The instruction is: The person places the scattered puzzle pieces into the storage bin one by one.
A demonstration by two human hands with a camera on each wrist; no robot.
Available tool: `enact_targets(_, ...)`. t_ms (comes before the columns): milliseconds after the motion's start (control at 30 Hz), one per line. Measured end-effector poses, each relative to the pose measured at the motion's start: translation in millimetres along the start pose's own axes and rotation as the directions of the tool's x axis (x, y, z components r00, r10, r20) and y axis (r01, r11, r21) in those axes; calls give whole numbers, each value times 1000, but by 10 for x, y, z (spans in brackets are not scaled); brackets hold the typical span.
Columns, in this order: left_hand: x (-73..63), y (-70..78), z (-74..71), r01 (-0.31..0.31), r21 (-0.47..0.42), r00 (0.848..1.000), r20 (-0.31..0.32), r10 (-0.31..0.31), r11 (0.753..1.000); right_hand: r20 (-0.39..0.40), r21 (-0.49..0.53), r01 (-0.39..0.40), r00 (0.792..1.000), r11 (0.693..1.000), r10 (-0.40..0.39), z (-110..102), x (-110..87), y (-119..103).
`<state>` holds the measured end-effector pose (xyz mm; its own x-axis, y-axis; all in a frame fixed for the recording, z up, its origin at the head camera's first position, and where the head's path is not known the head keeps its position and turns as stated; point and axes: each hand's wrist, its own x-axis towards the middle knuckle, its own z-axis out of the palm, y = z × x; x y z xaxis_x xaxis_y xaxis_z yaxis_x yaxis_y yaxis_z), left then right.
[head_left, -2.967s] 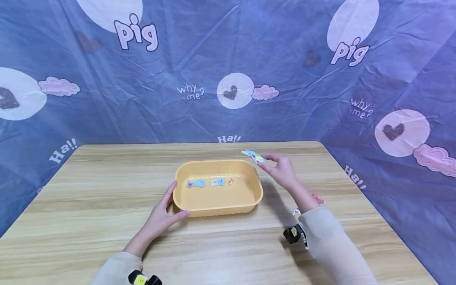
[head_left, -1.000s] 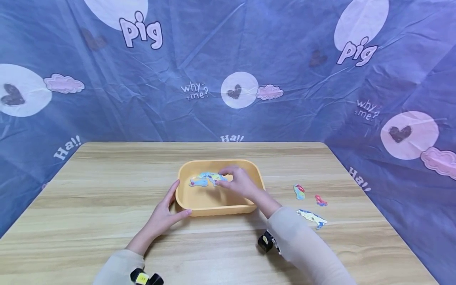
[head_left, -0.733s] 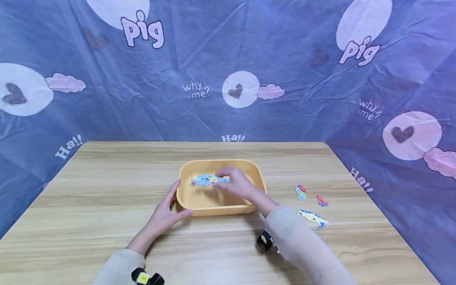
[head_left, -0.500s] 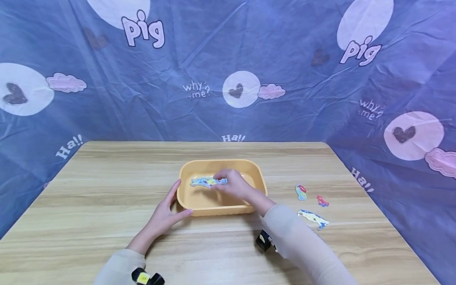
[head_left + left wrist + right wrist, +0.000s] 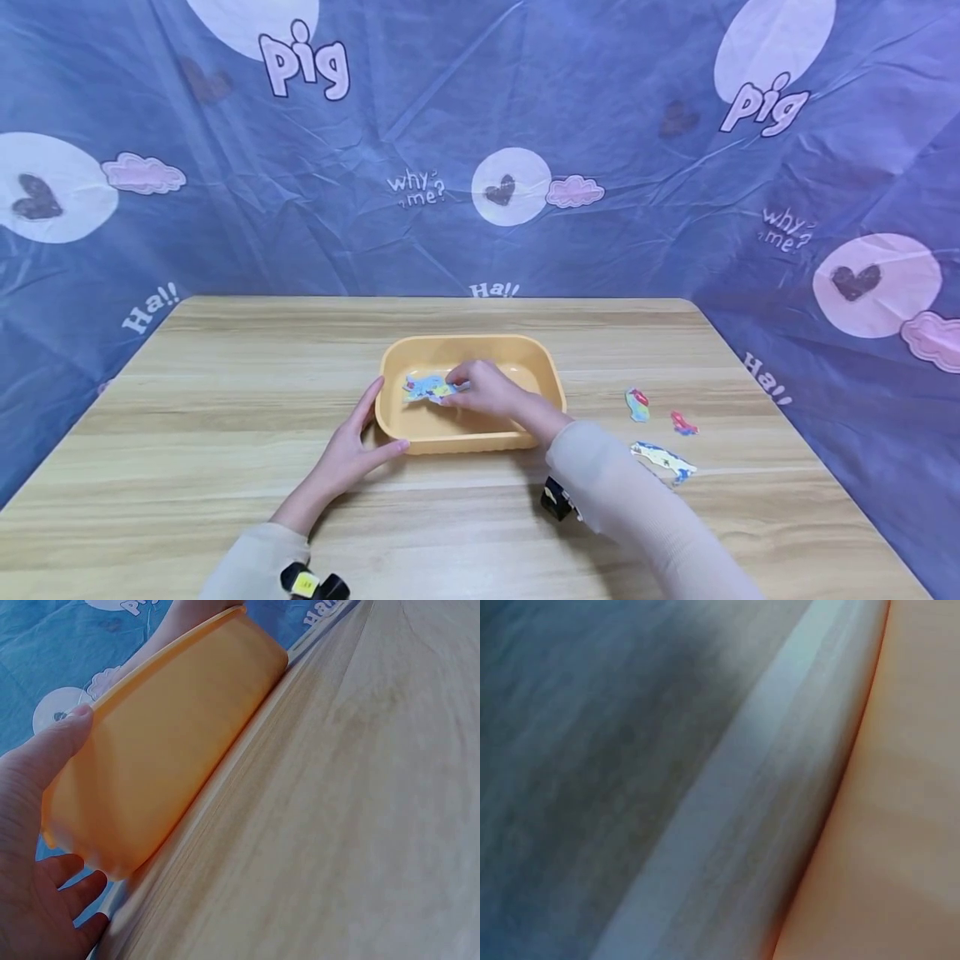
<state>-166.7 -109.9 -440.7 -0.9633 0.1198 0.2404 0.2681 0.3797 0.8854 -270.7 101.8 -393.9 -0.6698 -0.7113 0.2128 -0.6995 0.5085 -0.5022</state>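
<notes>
Your right hand (image 5: 491,392) reaches over the front wall into the yellow tray (image 5: 468,444); its grip is a narrow pinch, thumb and fingers nearly together at the right end of a blue-and-yellow piece (image 5: 441,391); this flat piece is in the left half of the tray, among other blue pieces (image 5: 420,385) that it partly overlaps, so you cannot count them; whether it touches the tray's floor cannot be told.

Your left hand (image 5: 347,454) holds the tray's near left corner; this grip is wide, the thumb on the front rim and the fingers along the left end; the left wrist view shows the thumb at the rim and three bent fingers below.

To the right of the tray, on the wooden table (image 5: 225,375), lie three more flat pieces, apart from one another; the green-and-red piece (image 5: 637,405) is farthest from you, the red-and-blue piece (image 5: 684,423) is to its right and a little nearer, and the cream-and-blue piece (image 5: 663,459) is nearest, beside your right sleeve (image 5: 615,479); a blue printed cloth (image 5: 300,225) stands behind; the right wrist view is blurred and does not show your fingers.
</notes>
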Motion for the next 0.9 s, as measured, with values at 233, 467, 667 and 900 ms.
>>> enact_targets(233,6,8,-3,-2,-7,1000,-6,2,1000,16,12,-13,1000,1000,13,15,16,-18)
enact_targets(467,4,9,2,2,-3,1000,-6,-2,1000,22,5,-26,999,1000,25,51,26,4)
enact_targets(667,5,8,8,5,-8,1000,-1,-5,1000,45,-14,-10,999,1000,11,83,34,17)
enact_targets(900,3,5,3,7,-2,1000,1,-7,1000,44,-66,0,999,998,3,101,36,-12)
